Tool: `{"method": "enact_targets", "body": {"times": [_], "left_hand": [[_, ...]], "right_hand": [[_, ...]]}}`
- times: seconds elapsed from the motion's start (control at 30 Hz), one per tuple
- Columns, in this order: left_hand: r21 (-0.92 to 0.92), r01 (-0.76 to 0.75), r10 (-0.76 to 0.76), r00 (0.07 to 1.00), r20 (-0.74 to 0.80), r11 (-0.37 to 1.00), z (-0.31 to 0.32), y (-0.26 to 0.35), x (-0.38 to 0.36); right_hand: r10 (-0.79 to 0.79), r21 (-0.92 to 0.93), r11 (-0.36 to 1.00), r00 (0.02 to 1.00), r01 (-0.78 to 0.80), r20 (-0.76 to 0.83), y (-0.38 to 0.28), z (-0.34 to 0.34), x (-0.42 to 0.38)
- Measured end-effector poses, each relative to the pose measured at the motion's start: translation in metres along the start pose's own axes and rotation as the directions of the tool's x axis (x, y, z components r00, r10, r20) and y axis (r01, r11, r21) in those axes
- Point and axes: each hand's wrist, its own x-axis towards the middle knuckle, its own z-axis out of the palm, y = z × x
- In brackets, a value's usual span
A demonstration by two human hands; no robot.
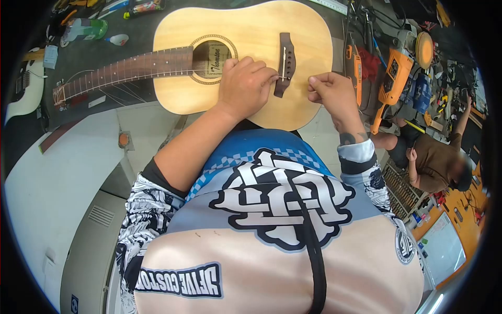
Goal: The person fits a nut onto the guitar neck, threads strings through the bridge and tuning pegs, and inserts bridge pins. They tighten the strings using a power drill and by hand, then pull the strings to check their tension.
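Note:
An acoustic guitar point(261, 31) lies face up on the dark bench, its neck point(120, 68) pointing left. Its dark bridge point(287, 52) has a row of holes and a pale saddle. My left hand point(244, 86) rests over the top beside the soundhole point(201, 55), thumb and finger pinched at the bridge's near end on what looks like a guitar string. Thin strings run along the fretboard toward that hand. My right hand point(334, 91) is closed just right of the bridge, near the guitar's lower edge; whatever its pinched fingers hold is too small to see.
An orange power sander point(396, 73) and other tools crowd the right side. A green-labelled bottle point(86, 29) and a small white bottle point(118, 40) stand at upper left, near a white guitar body point(26, 91). Another person point(439, 162) sits at right beside an orange workbench point(460, 220).

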Motion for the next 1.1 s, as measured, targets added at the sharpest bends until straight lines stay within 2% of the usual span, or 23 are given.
{"method": "enact_targets", "body": {"times": [0.1,0.3,0.37,0.5,0.63,0.87,1.1], "left_hand": [[0.029,-0.01,0.01,1.0,0.008,1.0,-0.001,-0.004,0.0],[0.089,-0.049,0.051,0.999,-0.015,0.995,0.005,-0.008,-0.005],[0.161,-0.071,0.064,0.997,0.045,0.984,0.003,-0.006,-0.01],[0.272,-0.127,0.094,0.987,0.133,0.954,-0.011,-0.001,-0.009],[0.141,-0.102,0.092,0.993,0.08,0.985,-0.03,0.008,-0.009],[0.015,-0.08,0.081,0.995,-0.055,0.997,-0.131,-0.046,-0.038],[-0.032,0.04,-0.045,0.987,-0.151,0.999,-0.277,-0.169,-0.104]], "right_hand": [[-0.02,-0.043,0.999,1.0,0.021,0.008,0.009,-0.009,0.001],[-0.216,-0.073,0.973,0.976,0.217,0.02,0.014,-0.002,0.002],[-0.269,-0.171,0.948,0.963,0.27,0.029,0.018,-0.005,0.003],[-0.328,-0.106,0.938,0.944,0.331,0.042,0.035,-0.011,0.017],[-0.3,-0.07,0.952,0.954,0.298,-0.014,0.016,-0.01,0.008],[-0.335,-0.117,0.94,0.93,0.32,-0.15,-0.009,0.031,-0.002],[-0.317,-0.119,0.948,0.893,0.294,-0.319,-0.033,0.156,-0.035]]}}
